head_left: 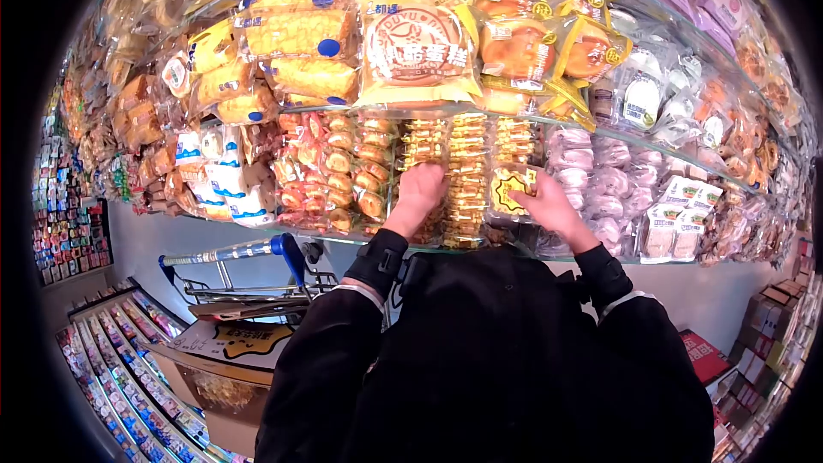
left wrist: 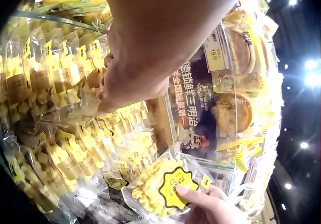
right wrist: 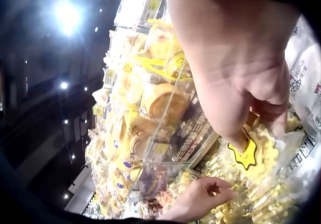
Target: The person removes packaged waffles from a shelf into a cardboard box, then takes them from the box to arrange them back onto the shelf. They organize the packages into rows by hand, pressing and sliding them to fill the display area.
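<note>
The right hand [head_left: 549, 207] is pinching a yellow-labelled packet [head_left: 507, 194] just beside stacked golden packets [head_left: 467, 176] while the left hand [head_left: 420, 192] is touching the stacks with bent fingers, its grip unclear.

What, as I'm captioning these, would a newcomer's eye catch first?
Likely the big yellow-edged cake bag, upper centre of the head view. Below it, rightward, the right hand pinches a packet with a yellow starburst label. A blue-handled cart stands lower left.
</note>
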A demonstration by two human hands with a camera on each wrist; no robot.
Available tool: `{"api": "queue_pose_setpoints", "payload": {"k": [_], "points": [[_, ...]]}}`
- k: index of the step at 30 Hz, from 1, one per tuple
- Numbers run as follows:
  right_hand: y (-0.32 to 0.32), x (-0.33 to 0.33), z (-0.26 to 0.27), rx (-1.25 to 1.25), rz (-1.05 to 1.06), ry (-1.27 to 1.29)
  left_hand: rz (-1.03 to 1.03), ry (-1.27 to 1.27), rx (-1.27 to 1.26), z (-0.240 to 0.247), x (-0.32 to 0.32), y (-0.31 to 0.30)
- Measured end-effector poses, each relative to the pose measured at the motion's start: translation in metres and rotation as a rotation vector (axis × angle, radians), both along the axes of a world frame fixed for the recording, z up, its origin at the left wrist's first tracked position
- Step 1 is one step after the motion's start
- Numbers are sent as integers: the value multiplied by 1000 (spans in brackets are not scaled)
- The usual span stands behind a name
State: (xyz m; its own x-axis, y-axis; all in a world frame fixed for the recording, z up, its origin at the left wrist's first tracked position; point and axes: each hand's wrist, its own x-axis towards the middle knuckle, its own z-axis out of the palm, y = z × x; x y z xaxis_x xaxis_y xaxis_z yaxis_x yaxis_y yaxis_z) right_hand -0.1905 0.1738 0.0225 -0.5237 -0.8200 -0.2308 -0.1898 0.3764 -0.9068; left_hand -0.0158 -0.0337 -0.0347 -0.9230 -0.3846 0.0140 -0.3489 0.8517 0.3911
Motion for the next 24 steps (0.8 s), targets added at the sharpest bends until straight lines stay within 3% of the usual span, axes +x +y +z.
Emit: {"api": "queue_pose_setpoints", "payload": {"k": [2,4,5,6,8,9,12,16,18,21,24], "points": [[-5,0,30,30,5,-109,49,-159,68,12,-5,3],[-16,3,64,374,98,190,61,-118,107,13,-2,3],[-13,7,55,208,160,373,72,-81,141,13,0,3],[-13,11,50,211,168,375,79,-78,145,12,1,3],[-14,20,42,269,505,942,103,-155,107,9,-1,6],[-15,28,39,359,553,1011,145,-206,96,13,-5,9],[-21,41,12,550,617,1116,162,-90,89,2,0,8],[-34,30,-2,520,619,758,240,13,148,-2,3,10],[-30,24,-18,438,603,862,250,-41,173,1,3,8],[-37,18,-19,639,486,893,250,-56,207,7,4,4],[-36,11,-34,559,447,906,243,-83,209,3,5,0]]}}
